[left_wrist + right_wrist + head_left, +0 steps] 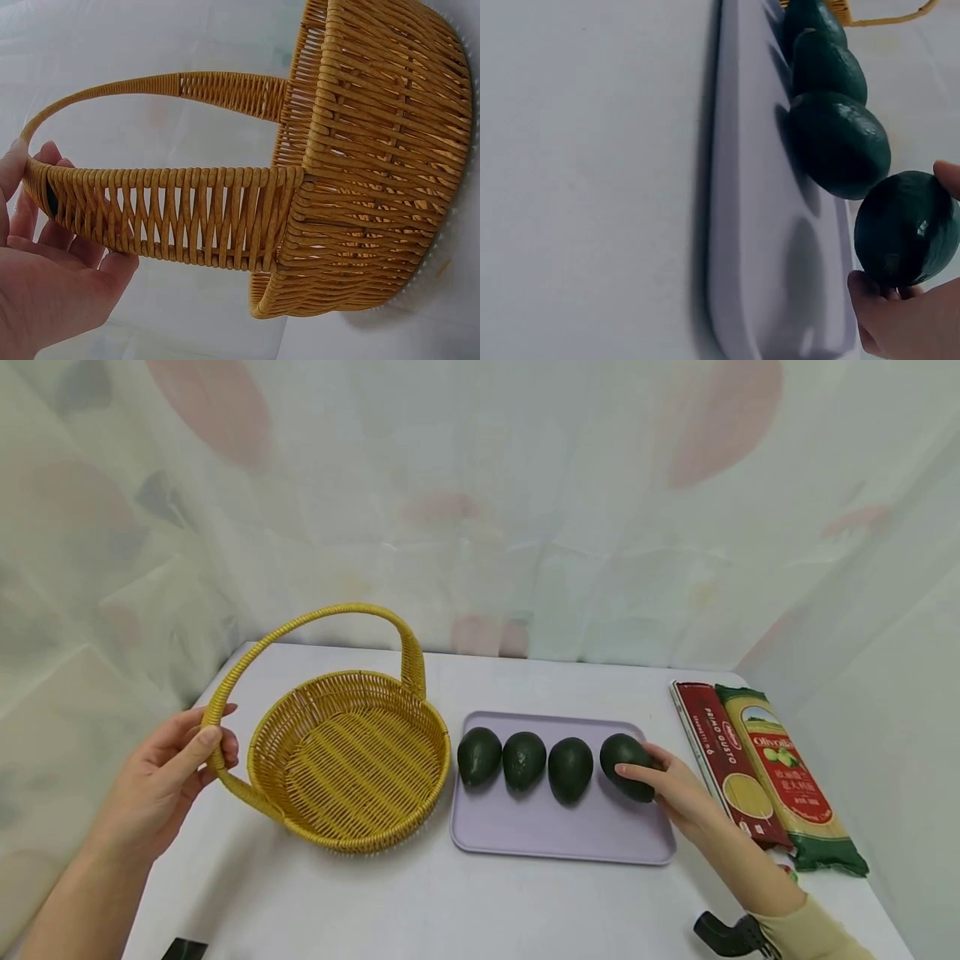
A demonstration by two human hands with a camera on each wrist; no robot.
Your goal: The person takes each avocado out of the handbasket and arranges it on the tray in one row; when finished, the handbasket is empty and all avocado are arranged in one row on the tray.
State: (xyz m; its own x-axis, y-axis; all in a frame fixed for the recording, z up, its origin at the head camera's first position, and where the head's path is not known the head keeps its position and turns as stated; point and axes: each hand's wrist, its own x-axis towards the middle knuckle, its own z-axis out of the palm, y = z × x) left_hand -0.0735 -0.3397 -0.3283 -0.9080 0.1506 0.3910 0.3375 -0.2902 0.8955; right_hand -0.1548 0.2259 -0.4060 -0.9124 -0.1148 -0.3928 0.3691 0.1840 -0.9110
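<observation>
At the left of the head view, my left hand (172, 758) grips the handle of a yellow woven basket (348, 760) between thumb and fingers. The basket's inside shows nothing in it, and its handle arches above the rim. My right hand (675, 785) holds a dark green avocado (621, 752) at the right end of a lilac tray (517, 839). In the right wrist view this avocado (904, 225) is raised over the tray, its shadow below it. Three more avocados (570, 770) lie in a row on the tray, left of the held one.
Right of the tray lie a red pack of spaghetti (731, 760) and a green-and-gold pasta bag (795, 777). A black object (727, 935) lies near my right sleeve, another (184, 949) at the front left edge. A patterned curtain (480, 527) hangs behind the white table (375, 910).
</observation>
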